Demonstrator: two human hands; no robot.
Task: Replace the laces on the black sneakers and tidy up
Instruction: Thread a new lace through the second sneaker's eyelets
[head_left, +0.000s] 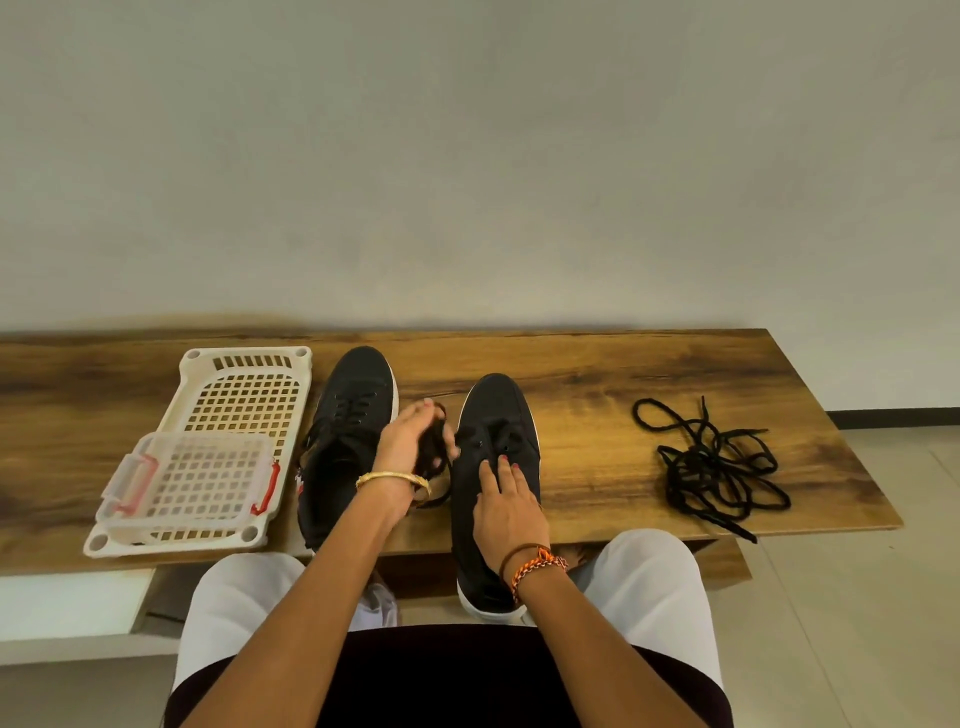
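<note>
The left hand (410, 441), closed on a bunched lace (434, 451), sits just left of the unlaced sneaker (496, 467), which runs lengthwise away under the flat, open right hand (511, 512).

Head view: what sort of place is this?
Probably a plain room at home: a low wooden table against a bare wall, tiled floor, and plastic baskets beside black sneakers.

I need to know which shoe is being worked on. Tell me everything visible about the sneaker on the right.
The right sneaker is black, cloth-like, with a white sole rim. It lies on the wooden table, toe toward the wall, heel hanging over the near edge. Its eyelets look empty, with no lace across the tongue. The right hand rests flat on its upper, fingertips near the eyelets. The left hand holds a bunched black lace just beside its left side.
</note>
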